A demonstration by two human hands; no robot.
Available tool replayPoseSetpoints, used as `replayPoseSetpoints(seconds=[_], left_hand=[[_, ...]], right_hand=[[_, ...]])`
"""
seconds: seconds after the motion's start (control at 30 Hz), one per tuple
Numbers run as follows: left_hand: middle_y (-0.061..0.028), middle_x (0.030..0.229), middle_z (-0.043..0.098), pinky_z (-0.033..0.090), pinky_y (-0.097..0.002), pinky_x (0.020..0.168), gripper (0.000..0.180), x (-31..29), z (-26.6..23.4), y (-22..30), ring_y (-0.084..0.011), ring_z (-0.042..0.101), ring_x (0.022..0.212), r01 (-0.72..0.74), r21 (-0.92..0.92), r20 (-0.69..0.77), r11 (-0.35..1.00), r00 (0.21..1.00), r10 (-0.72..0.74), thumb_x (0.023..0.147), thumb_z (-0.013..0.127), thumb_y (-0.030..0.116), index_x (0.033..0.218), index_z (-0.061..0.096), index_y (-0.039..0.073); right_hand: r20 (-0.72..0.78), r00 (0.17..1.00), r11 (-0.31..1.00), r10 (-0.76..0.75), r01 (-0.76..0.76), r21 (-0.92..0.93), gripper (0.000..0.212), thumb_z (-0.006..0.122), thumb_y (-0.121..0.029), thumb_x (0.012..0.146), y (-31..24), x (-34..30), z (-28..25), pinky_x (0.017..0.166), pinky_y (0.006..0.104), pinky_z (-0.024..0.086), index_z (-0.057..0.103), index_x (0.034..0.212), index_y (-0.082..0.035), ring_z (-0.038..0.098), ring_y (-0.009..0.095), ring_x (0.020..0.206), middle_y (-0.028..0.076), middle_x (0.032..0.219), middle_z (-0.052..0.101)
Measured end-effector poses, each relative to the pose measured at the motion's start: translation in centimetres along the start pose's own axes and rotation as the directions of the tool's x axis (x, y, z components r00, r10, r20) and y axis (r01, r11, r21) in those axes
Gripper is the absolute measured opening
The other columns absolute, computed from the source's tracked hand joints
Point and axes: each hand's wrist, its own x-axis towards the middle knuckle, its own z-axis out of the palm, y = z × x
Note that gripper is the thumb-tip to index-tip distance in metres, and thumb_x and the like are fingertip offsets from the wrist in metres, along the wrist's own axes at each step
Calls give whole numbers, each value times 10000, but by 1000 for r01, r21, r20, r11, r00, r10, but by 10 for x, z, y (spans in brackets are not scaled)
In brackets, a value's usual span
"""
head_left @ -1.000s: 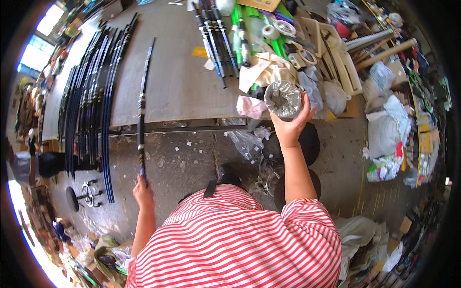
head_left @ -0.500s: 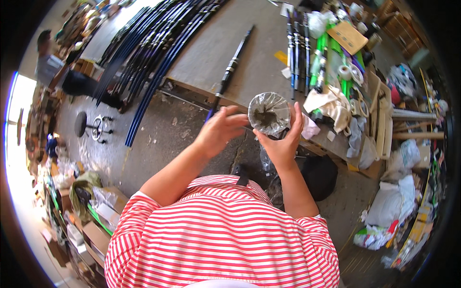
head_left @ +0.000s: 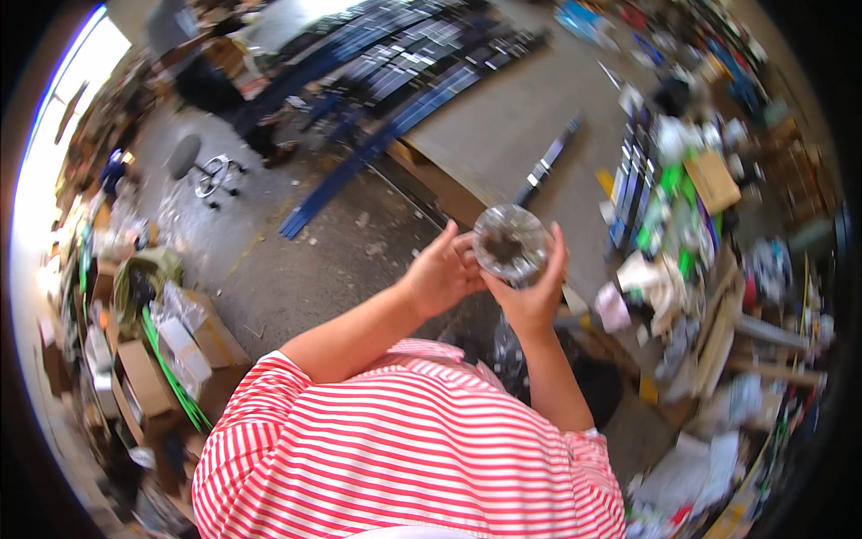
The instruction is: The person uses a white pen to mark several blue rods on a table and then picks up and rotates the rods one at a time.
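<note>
A round thing wrapped in crinkled clear plastic [head_left: 511,242], with a dark middle, is held up before me over the table's near edge. What it is exactly, I cannot make out. Around its right and near sides, the thumb and fingers of my right hand [head_left: 535,301] are closed. My left hand [head_left: 442,274] has its bent fingers against the left rim, with the thumb pointing up; some fingertips are hidden there. Just beyond, a dark rod section with pale bands [head_left: 549,164] lies on the grey table [head_left: 485,121].
Many blue and black rods [head_left: 395,121] lie across the table's left part, jutting past its edge. Cloths [head_left: 660,283], green items and a cardboard piece [head_left: 713,181] crowd the right. A person [head_left: 202,76] stands far left near a wheeled stool [head_left: 215,176]. Boxes [head_left: 148,377] fill the left side.
My left hand has come in to the round thing's rim from a small distance away. My view has turned, so the table and rods sit farther right and tilted.
</note>
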Motion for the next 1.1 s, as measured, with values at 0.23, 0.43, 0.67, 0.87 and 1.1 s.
replayPoseSetpoints(seconds=[0.23, 0.43, 0.67, 0.87, 1.1], left_hand=[[-103, 1045, 580, 398, -400, 891, 515, -120, -73, 76, -260, 539, 1000, -182, 184, -287, 966, 930, 229, 906, 328, 463, 1149, 498, 42], [-94, 903, 610, 459, -358, 773, 470, -284, -180, 114, -239, 586, 849, -495, 106, -516, 863, 714, 473, 908, 360, 434, 1072, 543, 33], [-41, 774, 605, 473, -308, 649, 401, -435, -238, 125, -182, 585, 690, -726, 85, -780, 682, 378, 499, 916, 355, 413, 966, 570, 77], [-9, 703, 554, 455, -282, 620, 369, -483, -253, 143, -147, 531, 645, -799, 87, -887, 595, 210, 411, 904, 387, 417, 944, 565, 96], [-1, 699, 542, 453, -289, 606, 333, -501, -290, 201, -140, 518, 632, -842, 98, -946, 530, 86, 312, 895, 424, 399, 919, 569, 101]], right_hand=[[100, 994, 984, -35, 17, 179, 968, 790, -43, 518, -42, 43, 85, 963, 364, 328, 248, 1321, -62, 425, 260, 1107, 142, 1202, 420], [165, 975, 955, -148, 97, 280, 944, 792, -65, 530, -112, 86, 224, 958, 353, 325, 263, 1312, -56, 426, 254, 1096, 151, 1192, 426], [158, 972, 930, -175, 110, 350, 973, 832, -182, 495, -179, 116, 411, 912, 384, 369, 285, 1285, -30, 455, 304, 1076, 193, 1154, 458], [185, 969, 974, -163, 128, 189, 995, 814, -345, 496, -203, 147, 555, 948, 505, 261, 272, 1285, -70, 476, 290, 1073, 132, 1128, 511], [184, 977, 989, -104, 83, 118, 1001, 808, -372, 498, -228, 186, 717, 978, 544, 187, 267, 1288, -80, 482, 280, 1072, 106, 1116, 527]])
